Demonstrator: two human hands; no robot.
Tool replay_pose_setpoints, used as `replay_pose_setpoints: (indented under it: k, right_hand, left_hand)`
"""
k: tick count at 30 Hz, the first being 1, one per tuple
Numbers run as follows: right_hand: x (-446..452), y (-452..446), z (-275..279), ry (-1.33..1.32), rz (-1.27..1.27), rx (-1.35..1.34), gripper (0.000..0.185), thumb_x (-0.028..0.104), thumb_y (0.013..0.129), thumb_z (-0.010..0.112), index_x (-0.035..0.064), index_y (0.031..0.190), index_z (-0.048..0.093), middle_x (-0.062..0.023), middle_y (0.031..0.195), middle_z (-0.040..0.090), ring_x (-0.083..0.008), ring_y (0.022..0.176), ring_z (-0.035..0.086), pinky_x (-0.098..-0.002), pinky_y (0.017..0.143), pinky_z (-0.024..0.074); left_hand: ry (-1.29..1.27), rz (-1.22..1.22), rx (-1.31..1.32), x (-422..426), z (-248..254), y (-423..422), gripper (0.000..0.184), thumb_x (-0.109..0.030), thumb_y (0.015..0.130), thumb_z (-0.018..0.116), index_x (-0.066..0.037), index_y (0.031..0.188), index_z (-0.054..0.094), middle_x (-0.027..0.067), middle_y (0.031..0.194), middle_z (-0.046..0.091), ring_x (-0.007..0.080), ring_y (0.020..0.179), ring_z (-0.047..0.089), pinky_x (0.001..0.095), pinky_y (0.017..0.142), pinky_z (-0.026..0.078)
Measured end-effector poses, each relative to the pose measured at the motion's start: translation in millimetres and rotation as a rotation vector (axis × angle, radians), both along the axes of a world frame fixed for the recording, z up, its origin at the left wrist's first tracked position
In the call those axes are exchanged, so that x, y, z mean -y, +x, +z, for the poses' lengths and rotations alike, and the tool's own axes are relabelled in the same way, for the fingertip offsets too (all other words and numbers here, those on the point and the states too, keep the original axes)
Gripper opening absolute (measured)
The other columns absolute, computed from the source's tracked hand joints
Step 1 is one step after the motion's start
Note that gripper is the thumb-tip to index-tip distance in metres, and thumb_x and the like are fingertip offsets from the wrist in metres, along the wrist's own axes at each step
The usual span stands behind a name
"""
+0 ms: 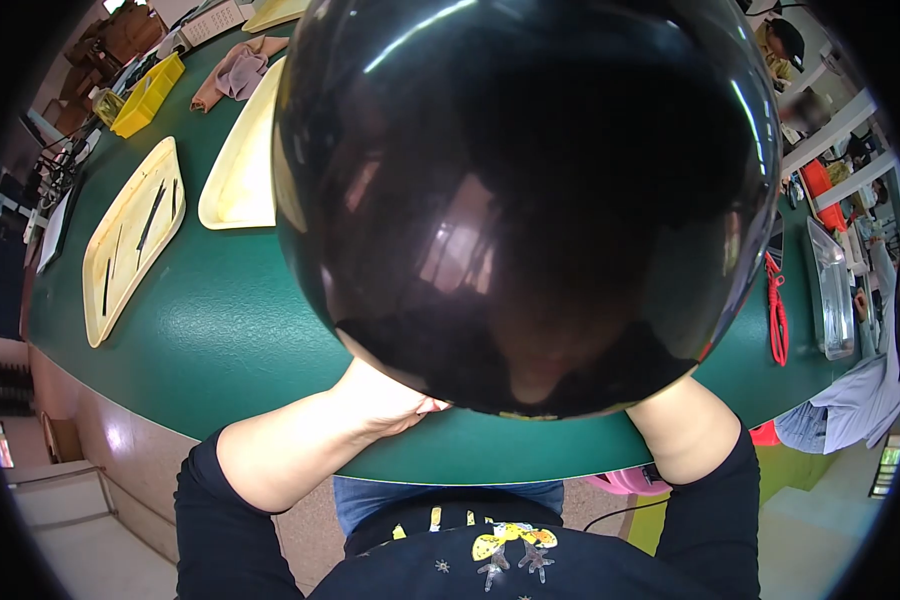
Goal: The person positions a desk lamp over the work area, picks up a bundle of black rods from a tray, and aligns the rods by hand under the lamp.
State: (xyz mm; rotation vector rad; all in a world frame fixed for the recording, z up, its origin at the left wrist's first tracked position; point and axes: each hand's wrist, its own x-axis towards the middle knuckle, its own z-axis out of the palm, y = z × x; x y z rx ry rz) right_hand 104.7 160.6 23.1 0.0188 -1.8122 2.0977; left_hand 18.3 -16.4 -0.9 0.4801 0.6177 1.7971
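A large, glossy black round shell [530, 220] fills the middle of the head view, very near the camera, and reflects windows and lights. Its exact kind does not show. At its lower left edge is my left hand [395, 400], with fingers curled and mostly hidden behind the shell. What those fingers hold, if anything, I cannot see. My right forearm [685, 425] reaches behind the shell's lower right edge, and the right hand there is hidden. Whether either hand touches the shell I cannot tell.
On the green table [240, 310] lies a cream tray [120, 290] with several thin dark sticks. Another cream tray [235, 190] is partly covered by the shell. A yellow bin [150, 95], brown cloth [235, 75], red cord [777, 315] and metal tray [830, 290] lie around. A person [782, 45] is far right.
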Motion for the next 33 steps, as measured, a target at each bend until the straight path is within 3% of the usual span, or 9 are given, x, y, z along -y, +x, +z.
replay_pose_setpoints:
  k: [2, 6, 9, 12, 16, 19, 22, 23, 33]
  right_hand:
    - [-5.3, 8.4, -15.2, -0.203, -0.004, 0.131, 0.025, -0.007, 0.082, 0.041, -0.001, 0.105, 0.05, -0.0057, 0.077, 0.052, -0.0143, 0.067, 0.053, -0.0255, 0.062, 0.046]
    - [-24.6, 7.7, -25.3, -0.566, 0.421, 0.054, 0.024, -0.004, 0.083, 0.051, -0.0021, 0.107, 0.051, -0.0068, 0.081, 0.056, -0.0155, 0.075, 0.056, -0.0259, 0.069, 0.0467]
    - [2.6, 0.4, 9.4, 0.198, 0.145, 0.017, 0.028, 0.003, 0.083, 0.059, -0.0023, 0.11, 0.055, -0.0094, 0.096, 0.062, -0.0169, 0.087, 0.059, -0.029, 0.079, 0.047]
    - [0.2, -1.1, -11.2, -0.187, 0.283, -0.047, 0.03, 0.005, 0.08, 0.062, -0.0029, 0.109, 0.059, -0.0105, 0.106, 0.063, -0.017, 0.095, 0.058, -0.0314, 0.086, 0.0449]
    - [-0.4, 1.9, -9.5, 0.06, 0.151, 0.022, 0.025, 0.006, 0.084, 0.057, -0.003, 0.107, 0.057, -0.0078, 0.091, 0.062, -0.0142, 0.081, 0.058, -0.0268, 0.072, 0.0467]
    - [-14.2, 2.1, -33.0, -0.228, 0.342, -0.227, 0.023, 0.006, 0.087, 0.049, -0.0012, 0.108, 0.055, -0.0051, 0.081, 0.057, -0.0118, 0.07, 0.053, -0.0231, 0.061, 0.0427]
    - [-2.7, 10.5, -21.5, -0.461, 0.09, 0.074, 0.026, 0.003, 0.088, 0.04, -0.0005, 0.11, 0.053, -0.0041, 0.075, 0.052, -0.0099, 0.064, 0.048, -0.0219, 0.057, 0.0386]
    - [-5.1, 7.4, -24.9, -0.315, 0.15, -0.016, 0.026, 0.006, 0.091, 0.039, -0.0008, 0.114, 0.05, -0.0056, 0.077, 0.054, -0.0096, 0.064, 0.05, -0.0218, 0.057, 0.039]
    - [-7.4, 13.0, -8.8, -0.416, 0.131, 0.126, 0.021, 0.005, 0.092, 0.041, 0.0011, 0.111, 0.049, -0.0059, 0.076, 0.056, -0.0088, 0.062, 0.048, -0.021, 0.055, 0.0371]
  left_hand:
    - [-0.029, 0.012, -0.006, -0.1, 2.6, 0.5, 0.029, 0.002, 0.084, 0.054, -0.001, 0.113, 0.053, 0.0038, 0.072, 0.059, 0.0052, 0.048, 0.049, 0.0165, 0.04, 0.035]
    - [-0.057, -0.08, 0.092, -0.2, -0.1, -2.7, 0.027, 0.0, 0.085, 0.054, -0.003, 0.111, 0.054, 0.003, 0.068, 0.058, 0.0055, 0.046, 0.048, 0.0167, 0.039, 0.035]
    - [-0.115, -0.171, 0.207, -3.3, -1.1, -3.9, 0.026, 0.0, 0.085, 0.054, -0.004, 0.111, 0.054, 0.0032, 0.067, 0.058, 0.0057, 0.045, 0.048, 0.0164, 0.039, 0.035]
    - [-0.27, -0.166, 0.208, -2.7, -8.0, -1.5, 0.026, 0.0, 0.086, 0.053, -0.004, 0.112, 0.054, 0.004, 0.067, 0.058, 0.0064, 0.045, 0.049, 0.0165, 0.038, 0.036]
    - [-0.34, -0.094, 0.041, -1.6, -5.5, -3.4, 0.027, 0.0, 0.086, 0.052, -0.003, 0.113, 0.053, 0.0054, 0.066, 0.057, 0.0078, 0.045, 0.05, 0.0176, 0.037, 0.036]
    - [-0.299, -0.072, -0.032, -2.5, -11.3, -5.5, 0.026, -0.001, 0.088, 0.05, -0.001, 0.114, 0.052, 0.007, 0.065, 0.057, 0.0092, 0.045, 0.051, 0.0186, 0.037, 0.038]
    - [-0.222, -0.032, -0.048, -4.2, -8.0, -4.2, 0.025, -0.003, 0.089, 0.048, 0.002, 0.114, 0.051, 0.0091, 0.064, 0.057, 0.0116, 0.044, 0.052, 0.02, 0.037, 0.041]
    - [-0.194, -0.018, -0.05, -4.8, -6.1, -3.4, 0.024, -0.004, 0.09, 0.047, 0.003, 0.113, 0.05, 0.0099, 0.064, 0.057, 0.0125, 0.044, 0.053, 0.0205, 0.037, 0.042]
    - [-0.23, -0.051, -0.086, -7.0, 0.2, -3.8, 0.023, -0.007, 0.091, 0.046, 0.006, 0.11, 0.051, 0.0129, 0.063, 0.058, 0.0166, 0.045, 0.056, 0.0236, 0.039, 0.046]
